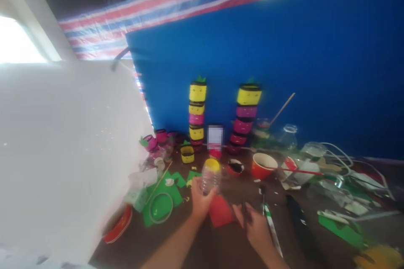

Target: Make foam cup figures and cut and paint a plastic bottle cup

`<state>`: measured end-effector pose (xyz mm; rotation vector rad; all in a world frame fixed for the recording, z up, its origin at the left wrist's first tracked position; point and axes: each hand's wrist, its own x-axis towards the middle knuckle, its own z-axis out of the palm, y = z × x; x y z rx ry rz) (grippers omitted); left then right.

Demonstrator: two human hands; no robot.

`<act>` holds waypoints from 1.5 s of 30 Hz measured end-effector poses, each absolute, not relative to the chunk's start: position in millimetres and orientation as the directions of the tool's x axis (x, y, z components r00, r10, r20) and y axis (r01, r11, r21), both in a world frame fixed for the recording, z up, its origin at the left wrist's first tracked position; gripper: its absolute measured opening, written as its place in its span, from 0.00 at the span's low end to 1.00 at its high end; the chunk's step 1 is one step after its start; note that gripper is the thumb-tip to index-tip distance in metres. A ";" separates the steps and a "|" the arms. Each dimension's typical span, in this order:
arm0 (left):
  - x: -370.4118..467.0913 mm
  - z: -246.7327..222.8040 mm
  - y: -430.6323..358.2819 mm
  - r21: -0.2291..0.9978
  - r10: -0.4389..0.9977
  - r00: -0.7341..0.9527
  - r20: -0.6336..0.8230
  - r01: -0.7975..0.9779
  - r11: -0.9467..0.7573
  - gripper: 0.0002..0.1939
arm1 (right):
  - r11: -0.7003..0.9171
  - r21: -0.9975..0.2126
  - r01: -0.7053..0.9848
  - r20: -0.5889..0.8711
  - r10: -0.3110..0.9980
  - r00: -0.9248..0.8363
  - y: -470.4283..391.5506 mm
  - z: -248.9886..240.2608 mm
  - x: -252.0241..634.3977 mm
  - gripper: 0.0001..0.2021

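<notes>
My left hand (201,198) is closed around a clear ribbed plastic bottle (211,180) with a yellow band or rim at its upper end. A red sheet (221,213) lies on the table just below it. To the right, my right hand (254,223) is closed on a slim dark object (244,213), too blurred to name. Next to that hand lies a toothbrush-like stick with a green and white handle (269,218). Behind the bottle are a small yellow cup (187,154) and a red bowl with dark contents (235,167).
Two stacks of yellow and pink cups (197,109) (245,125) stand against the blue board (315,71). Green sheets with a tape ring (160,207) lie left. A red paper tub (264,166), clear plastic scraps (339,191) and a black strip (298,214) are right.
</notes>
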<state>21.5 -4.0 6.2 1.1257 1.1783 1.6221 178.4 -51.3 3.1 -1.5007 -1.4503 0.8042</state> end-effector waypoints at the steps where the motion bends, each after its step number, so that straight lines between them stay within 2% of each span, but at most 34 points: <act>1: 22.4 5.2 -5.2 0.969 0.943 -0.268 0.196 -0.097 -0.229 0.18 | 0.075 -0.880 0.468 0.144 0.983 0.112 -54.1 3.9 180.9 0.21; 8: 26.9 -1.2 -11.3 0.970 0.928 -0.311 0.206 -0.060 -0.236 0.21 | 0.057 -0.757 0.651 0.236 0.953 0.191 -59.4 5.2 188.6 0.21; 16: 30.1 0.8 -20.1 0.942 0.922 -0.244 0.302 -0.070 -0.327 0.23 | 0.043 -0.737 0.674 0.215 0.961 0.174 -60.5 6.2 192.1 0.24; 20: 26.1 -1.1 -19.4 0.934 0.934 -0.197 0.297 -0.146 -0.327 0.23 | 0.005 -0.629 0.777 0.179 0.974 0.139 -62.1 9.3 191.2 0.20; 23: 18.2 -2.1 -19.9 0.926 0.933 -0.097 0.347 -0.123 -0.357 0.26 | -0.038 -0.563 0.826 0.123 0.984 0.130 -63.1 14.1 190.6 0.18; 25: 13.2 -3.9 -21.4 0.924 0.926 -0.034 0.375 -0.064 -0.376 0.27 | -0.042 -0.569 0.821 0.098 0.988 0.118 -63.7 16.8 191.2 0.17; 32: 7.8 -18.4 -23.7 0.910 0.910 0.008 0.415 -0.008 -0.415 0.28 | -0.033 -0.644 0.764 0.084 0.990 0.114 -62.3 20.7 199.6 0.13; 37: 5.8 -15.9 -21.8 0.920 0.919 0.047 0.391 -0.062 -0.388 0.27 | -0.048 -0.636 0.770 0.027 0.996 0.084 -58.7 20.0 205.3 0.13; 41: 4.8 -12.5 -20.7 0.924 0.921 0.090 0.380 -0.088 -0.373 0.28 | -0.056 -0.699 0.713 -0.031 0.998 0.049 -57.6 10.5 208.2 0.15; 45: 4.8 -11.1 -19.3 0.924 0.919 0.105 0.381 -0.084 -0.373 0.29 | -0.031 -0.757 0.653 -0.027 0.999 0.016 -57.6 1.0 212.4 0.17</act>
